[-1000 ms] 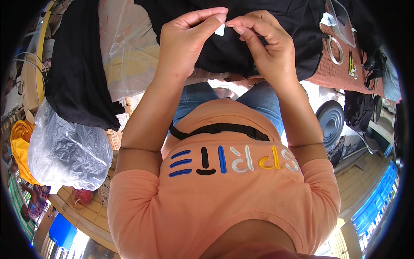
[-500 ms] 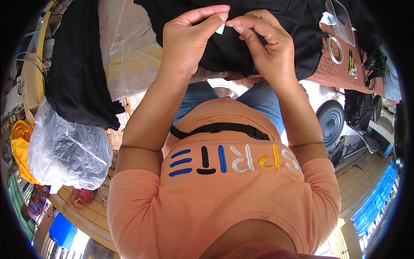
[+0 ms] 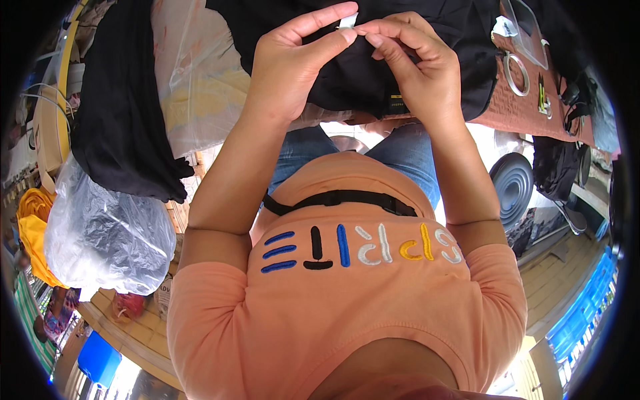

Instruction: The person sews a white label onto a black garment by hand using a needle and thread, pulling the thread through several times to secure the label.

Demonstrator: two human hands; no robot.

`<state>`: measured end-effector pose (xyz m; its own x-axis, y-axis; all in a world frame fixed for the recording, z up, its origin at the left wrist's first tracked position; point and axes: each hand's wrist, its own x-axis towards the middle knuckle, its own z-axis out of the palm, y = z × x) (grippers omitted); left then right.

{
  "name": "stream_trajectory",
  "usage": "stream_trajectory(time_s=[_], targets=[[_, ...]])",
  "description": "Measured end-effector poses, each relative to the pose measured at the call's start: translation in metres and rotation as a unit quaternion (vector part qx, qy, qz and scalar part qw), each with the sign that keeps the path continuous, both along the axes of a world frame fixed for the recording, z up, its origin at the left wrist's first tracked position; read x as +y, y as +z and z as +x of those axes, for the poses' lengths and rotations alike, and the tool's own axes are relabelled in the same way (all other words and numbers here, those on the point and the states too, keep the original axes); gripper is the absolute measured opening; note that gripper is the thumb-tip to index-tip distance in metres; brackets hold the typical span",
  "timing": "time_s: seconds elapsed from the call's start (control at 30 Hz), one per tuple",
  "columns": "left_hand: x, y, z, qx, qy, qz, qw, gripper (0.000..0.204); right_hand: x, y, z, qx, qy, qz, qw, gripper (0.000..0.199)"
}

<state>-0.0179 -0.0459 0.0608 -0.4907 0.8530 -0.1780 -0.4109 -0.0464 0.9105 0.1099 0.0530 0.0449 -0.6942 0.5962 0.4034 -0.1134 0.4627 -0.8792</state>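
Observation:
Between the thumb and index finger of my left hand (image 3: 288,70) is a small white tag-like piece (image 3: 348,21). It could be paper or fabric; its kind is too small to tell. Close by on the right, my right hand (image 3: 427,70) pinches with its thumb and index finger at the edge of the piece. Whatever sits in that pinch is too fine to make out. Both hands are above a black cloth (image 3: 333,90) spread over the table in front of me. A small dark label with a yellow band (image 3: 398,101) shows on this cloth, beside my right wrist.
On the brown table covering to the right lie a ring-shaped roll (image 3: 517,75), small yellow-and-black tools (image 3: 543,100) and a clear plastic box (image 3: 529,33). Another black cloth (image 3: 117,107) hangs at the left, above a clear plastic bag (image 3: 110,230). Grey round lid-like object (image 3: 512,187) stands lower right.
The white piece has turned and risen between my left fingers, showing more of itself. My right hand has shifted slightly right and down. The label on the black cloth has come into sight.

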Motion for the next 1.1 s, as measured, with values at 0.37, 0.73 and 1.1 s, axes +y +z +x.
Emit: stream_trajectory(time_s=[0.37,0.73,1.1], targets=[[-0.007,-0.004,-0.002,0.009,0.007,-0.018,1.000,0.030,-0.002,0.019,0.010,-0.021,-0.030,0.121,0.992,0.018],[-0.005,-0.005,-0.001,0.055,0.028,0.011,0.998,0.025,0.000,0.023,0.013,-0.014,-0.055,0.157,0.986,0.015],[-0.008,-0.009,-0.004,0.200,0.051,0.018,0.978,0.020,0.004,0.052,0.038,0.088,-0.086,-0.024,0.992,0.009]])
